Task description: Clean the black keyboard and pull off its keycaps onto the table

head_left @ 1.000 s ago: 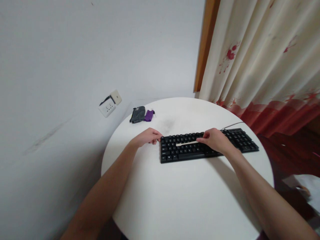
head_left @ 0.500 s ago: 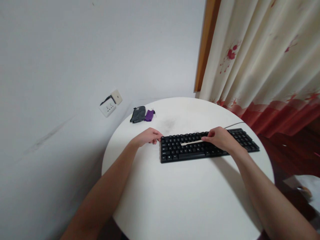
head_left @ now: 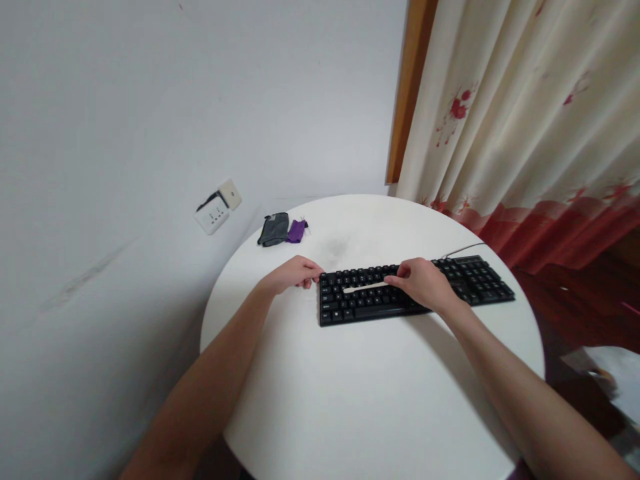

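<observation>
A plain pale wall (head_left: 125, 133) fills the left side of the view, with a long grey scuff (head_left: 85, 280) low down and a white wall socket (head_left: 216, 212) hanging slightly askew.

Below the socket begins a round white table (head_left: 370, 400). At its far left edge, close to the wall, lie a small grey pouch (head_left: 273, 229) and a purple item (head_left: 297, 231), touching each other. A faint dark smudge (head_left: 336, 248) marks the tabletop just beyond them.

The left hand (head_left: 295, 273) rests on the table with its fingers curled and drawn together, their tips against the far left corner of a black keyboard (head_left: 373, 311). Whether they clasp the corner or only touch it cannot be told.

The keyboard lies flat across the middle of the table, its long side running left to right. A thin pale stick (head_left: 364, 288) lies along the key rows on its left half. The right hand (head_left: 423, 285) hovers over the middle of the keyboard and pinches the stick's right end between thumb and forefinger, the other fingers folded in behind.

A grey cable (head_left: 463, 250) leaves the keyboard's far right end towards the table edge. Behind stands a wooden frame (head_left: 403, 100), then a cream curtain (head_left: 525, 120) with red flowers and a red hem. A dark floor (head_left: 575, 300) shows at the right, with something white (head_left: 610, 380) on it.
</observation>
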`<state>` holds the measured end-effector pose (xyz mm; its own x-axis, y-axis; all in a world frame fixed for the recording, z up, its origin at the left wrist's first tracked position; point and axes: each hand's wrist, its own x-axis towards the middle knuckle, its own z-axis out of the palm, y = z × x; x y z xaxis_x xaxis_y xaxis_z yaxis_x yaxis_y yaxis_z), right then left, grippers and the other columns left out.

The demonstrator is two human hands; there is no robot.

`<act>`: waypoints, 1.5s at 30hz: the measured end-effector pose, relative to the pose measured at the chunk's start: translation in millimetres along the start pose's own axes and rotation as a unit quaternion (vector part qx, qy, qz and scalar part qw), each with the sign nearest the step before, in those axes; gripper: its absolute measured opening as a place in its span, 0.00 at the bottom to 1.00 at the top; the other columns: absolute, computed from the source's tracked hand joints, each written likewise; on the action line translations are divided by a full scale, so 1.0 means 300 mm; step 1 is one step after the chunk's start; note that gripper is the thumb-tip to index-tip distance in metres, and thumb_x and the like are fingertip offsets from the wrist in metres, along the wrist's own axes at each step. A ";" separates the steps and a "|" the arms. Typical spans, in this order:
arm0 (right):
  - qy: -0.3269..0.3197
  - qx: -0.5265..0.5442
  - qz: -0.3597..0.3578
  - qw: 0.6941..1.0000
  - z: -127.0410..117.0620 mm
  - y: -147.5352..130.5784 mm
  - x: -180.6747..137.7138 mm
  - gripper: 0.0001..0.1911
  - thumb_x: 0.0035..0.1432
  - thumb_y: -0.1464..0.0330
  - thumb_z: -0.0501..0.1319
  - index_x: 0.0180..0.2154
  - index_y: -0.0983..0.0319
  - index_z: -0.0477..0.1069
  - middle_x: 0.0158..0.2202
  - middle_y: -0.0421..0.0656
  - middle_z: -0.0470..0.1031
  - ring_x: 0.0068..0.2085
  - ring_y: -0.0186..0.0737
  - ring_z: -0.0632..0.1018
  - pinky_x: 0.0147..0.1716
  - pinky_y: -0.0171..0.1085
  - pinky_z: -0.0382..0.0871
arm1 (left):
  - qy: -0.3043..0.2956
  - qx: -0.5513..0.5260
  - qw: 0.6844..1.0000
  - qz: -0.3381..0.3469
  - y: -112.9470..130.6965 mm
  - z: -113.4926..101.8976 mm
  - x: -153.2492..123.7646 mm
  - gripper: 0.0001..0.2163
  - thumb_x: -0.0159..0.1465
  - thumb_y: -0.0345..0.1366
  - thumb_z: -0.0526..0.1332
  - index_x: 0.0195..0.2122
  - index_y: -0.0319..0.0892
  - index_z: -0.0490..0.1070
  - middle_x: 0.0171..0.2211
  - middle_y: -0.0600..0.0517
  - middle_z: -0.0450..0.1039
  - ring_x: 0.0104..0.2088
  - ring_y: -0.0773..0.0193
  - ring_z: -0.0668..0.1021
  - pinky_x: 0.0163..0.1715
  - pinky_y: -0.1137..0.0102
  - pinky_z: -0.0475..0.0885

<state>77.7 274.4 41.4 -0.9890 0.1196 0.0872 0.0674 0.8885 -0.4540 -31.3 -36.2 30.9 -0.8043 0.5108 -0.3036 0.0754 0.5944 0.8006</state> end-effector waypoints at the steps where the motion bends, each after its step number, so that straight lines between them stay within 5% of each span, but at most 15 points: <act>1: 0.001 0.000 0.000 1.000 0.004 -0.007 -0.003 0.18 0.51 0.51 0.65 0.25 0.59 0.76 0.25 0.44 0.77 0.28 0.41 0.75 0.27 0.37 0.61 | 0.000 0.000 1.000 -0.001 0.000 0.000 0.000 0.17 0.55 0.47 0.62 0.33 0.38 0.78 0.31 0.47 0.76 0.22 0.69 0.70 0.21 0.73 0.58; 17: -0.015 0.003 0.010 1.000 -0.005 -0.006 -0.002 0.19 0.52 0.51 0.64 0.24 0.59 0.75 0.25 0.44 0.77 0.28 0.40 0.75 0.26 0.37 0.60 | -0.004 -0.001 1.000 0.004 -0.002 0.000 0.000 0.17 0.56 0.47 0.62 0.34 0.37 0.78 0.31 0.48 0.76 0.22 0.69 0.70 0.21 0.73 0.58; 29: -0.025 0.019 0.040 0.999 -0.061 0.161 0.052 0.20 0.46 0.50 0.66 0.23 0.61 0.76 0.21 0.44 0.76 0.24 0.39 0.74 0.24 0.36 0.61 | -0.003 0.000 1.000 0.003 -0.004 -0.002 0.003 0.17 0.56 0.47 0.62 0.34 0.37 0.78 0.31 0.48 0.75 0.23 0.69 0.70 0.21 0.73 0.58; 45: -0.029 0.018 0.026 0.999 -0.036 0.092 0.031 0.20 0.48 0.50 0.66 0.24 0.61 0.75 0.22 0.44 0.76 0.25 0.39 0.74 0.25 0.36 0.61 | 0.001 0.001 1.000 0.002 -0.002 -0.002 0.001 0.17 0.56 0.48 0.62 0.34 0.36 0.78 0.29 0.48 0.75 0.22 0.69 0.70 0.21 0.73 0.58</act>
<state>71.7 304.8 39.4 -0.9904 0.1378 0.0123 0.1143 0.8650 -0.4886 -31.9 -36.9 30.6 -0.8057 0.5112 -0.2992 0.0790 0.5933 0.8011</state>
